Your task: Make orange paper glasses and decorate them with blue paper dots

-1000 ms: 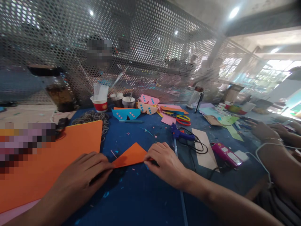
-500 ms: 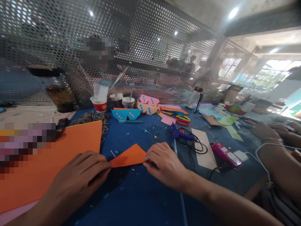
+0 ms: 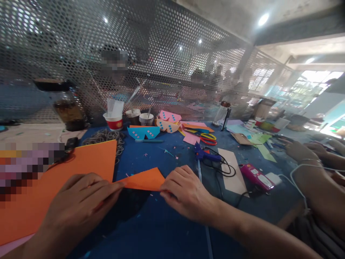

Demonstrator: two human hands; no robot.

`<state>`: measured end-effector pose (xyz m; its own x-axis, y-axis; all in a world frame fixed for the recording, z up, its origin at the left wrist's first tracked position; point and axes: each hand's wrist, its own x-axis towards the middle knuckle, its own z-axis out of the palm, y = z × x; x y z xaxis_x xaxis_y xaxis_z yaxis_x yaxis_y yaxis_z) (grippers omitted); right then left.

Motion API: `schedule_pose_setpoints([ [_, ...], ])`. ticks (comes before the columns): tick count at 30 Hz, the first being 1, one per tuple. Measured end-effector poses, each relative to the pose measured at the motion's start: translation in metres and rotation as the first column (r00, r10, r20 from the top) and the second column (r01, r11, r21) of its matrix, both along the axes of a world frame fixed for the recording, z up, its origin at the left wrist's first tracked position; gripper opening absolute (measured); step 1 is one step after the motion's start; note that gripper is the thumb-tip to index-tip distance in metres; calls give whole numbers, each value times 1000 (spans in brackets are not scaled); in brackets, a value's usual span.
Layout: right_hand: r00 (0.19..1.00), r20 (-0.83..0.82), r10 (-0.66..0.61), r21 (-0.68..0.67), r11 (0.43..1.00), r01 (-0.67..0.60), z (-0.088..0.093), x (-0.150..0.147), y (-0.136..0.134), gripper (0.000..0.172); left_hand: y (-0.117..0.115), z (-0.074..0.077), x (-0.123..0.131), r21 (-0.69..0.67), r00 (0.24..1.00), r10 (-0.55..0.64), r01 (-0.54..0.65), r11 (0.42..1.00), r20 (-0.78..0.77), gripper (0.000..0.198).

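Note:
A small folded piece of orange paper [image 3: 147,180] is stretched between my two hands, its peak pointing away from me. My left hand [image 3: 86,201] pinches its left end between thumb and fingers. The right end is gripped by my right hand [image 3: 185,190], fingers curled around that corner. Under and beside my left wrist lies a large orange sheet [image 3: 88,158]. A blue glue gun [image 3: 206,154] with a black cord rests beyond my right hand. Farther back stands a blue paper piece with pink squares [image 3: 144,133], and a pen [image 3: 149,141] lies before it.
Scissors [image 3: 207,138] lie on coloured paper at the back. Paper cups [image 3: 114,120], grey string [image 3: 104,136] and a jar [image 3: 68,111] stand left. A beige sheet [image 3: 231,172] and a magenta device [image 3: 257,176] lie right. Another person's arm [image 3: 309,172] reaches in there.
My left hand has shifted slightly left and its fingers have straightened along the paper. More of the orange paper's left end shows. The view has shifted a little.

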<state>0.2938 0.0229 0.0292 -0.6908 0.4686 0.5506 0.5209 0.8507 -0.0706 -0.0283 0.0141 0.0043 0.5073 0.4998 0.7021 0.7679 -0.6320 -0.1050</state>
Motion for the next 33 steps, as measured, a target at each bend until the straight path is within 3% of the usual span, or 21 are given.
schedule_pose_setpoints([
  [8,1000,11,-2,70,998,1,2,0,0,14,-1,8,5,51,999,-20,23,998,-49,30],
  [33,999,36,-19,119,993,14,6,2,-2,16,-2,7,9,78,998,-16,20,997,-54,33],
])
